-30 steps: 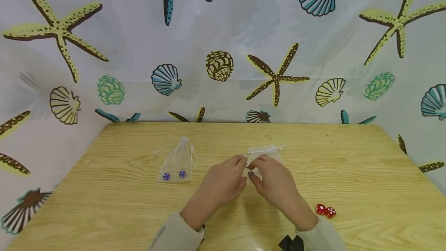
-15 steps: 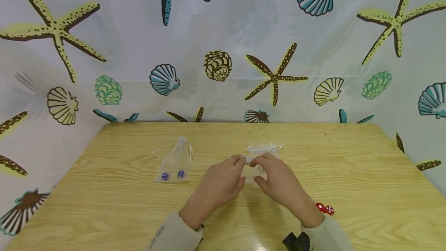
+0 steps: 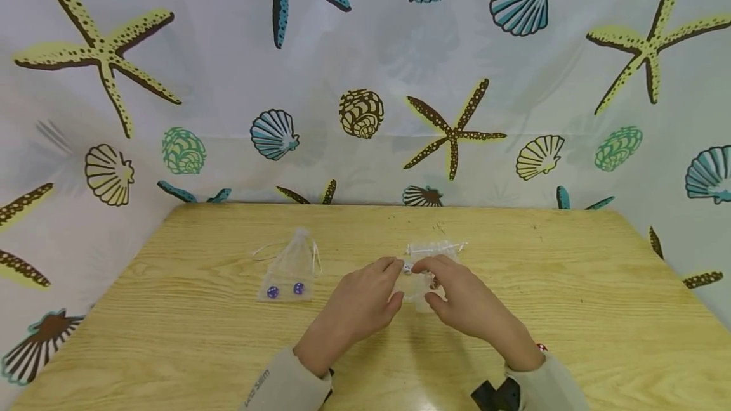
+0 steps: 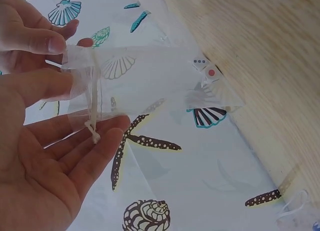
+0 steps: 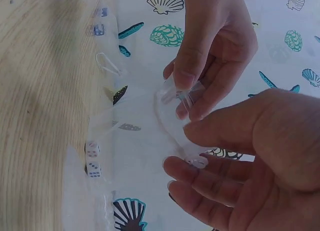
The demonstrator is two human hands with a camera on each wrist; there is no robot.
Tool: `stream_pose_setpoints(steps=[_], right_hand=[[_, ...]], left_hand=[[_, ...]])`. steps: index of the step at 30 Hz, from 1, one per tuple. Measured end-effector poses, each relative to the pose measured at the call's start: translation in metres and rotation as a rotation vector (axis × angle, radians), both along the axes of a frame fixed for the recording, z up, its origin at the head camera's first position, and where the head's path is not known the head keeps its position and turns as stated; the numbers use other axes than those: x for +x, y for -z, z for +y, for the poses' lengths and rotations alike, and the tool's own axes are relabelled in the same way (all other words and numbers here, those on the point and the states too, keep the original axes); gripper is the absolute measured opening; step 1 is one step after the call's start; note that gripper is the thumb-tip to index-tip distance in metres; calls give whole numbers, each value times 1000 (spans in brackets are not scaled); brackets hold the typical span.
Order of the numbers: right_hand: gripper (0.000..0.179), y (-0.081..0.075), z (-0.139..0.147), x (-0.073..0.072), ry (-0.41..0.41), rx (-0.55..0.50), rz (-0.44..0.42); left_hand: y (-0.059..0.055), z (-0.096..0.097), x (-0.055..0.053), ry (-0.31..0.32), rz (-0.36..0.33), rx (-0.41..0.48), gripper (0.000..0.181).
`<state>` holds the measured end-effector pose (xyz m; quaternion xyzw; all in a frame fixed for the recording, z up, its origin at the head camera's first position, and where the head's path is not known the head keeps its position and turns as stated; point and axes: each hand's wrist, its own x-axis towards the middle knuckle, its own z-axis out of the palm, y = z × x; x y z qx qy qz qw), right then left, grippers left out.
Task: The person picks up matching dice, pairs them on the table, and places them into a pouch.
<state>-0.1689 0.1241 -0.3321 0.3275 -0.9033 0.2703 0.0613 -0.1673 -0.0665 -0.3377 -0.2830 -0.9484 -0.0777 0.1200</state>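
Observation:
Between my two hands hangs a sheer white drawstring pouch point(image 4: 150, 76) with two white dice point(image 4: 206, 69) in its far end. My left hand point(image 3: 368, 297) pinches one side of its mouth between thumb and fingers. My right hand point(image 3: 459, 300) holds the opposite side, thumb in front and fingertips behind, with the knotted cord point(image 5: 196, 162) by its fingers. In the head view the hands hide most of this pouch. Another sheer pouch point(image 3: 436, 248) lies flat just beyond them.
To the left on the wooden table point(image 3: 188, 335) lies a sheer pouch point(image 3: 297, 262) with two purple dice point(image 3: 273, 292) inside. Red dice point(image 3: 541, 347) sit at the right, mostly hidden by my right wrist. A cloth with shells and starfish point(image 3: 320, 68) hangs behind.
My right hand has shifted slightly right, and its thumb and index finger have spread apart. My left hand has hardly moved. The red dice have become mostly covered by my right wrist.

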Motion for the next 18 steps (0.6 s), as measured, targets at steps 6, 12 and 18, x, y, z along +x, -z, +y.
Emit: stream_pose_setpoints(steps=[6,12,18], right_hand=[[30,1,1,-3,-12,-24,7],[27,0,0,-7,13,-74,-21],[23,-3,5,-6,23,-144,-190]], left_hand=[[1,-1,-1,18,-20,54,42],[1,-2,-2,16,-26,66,41],[0,-2,-1,7,-36,60,41]])
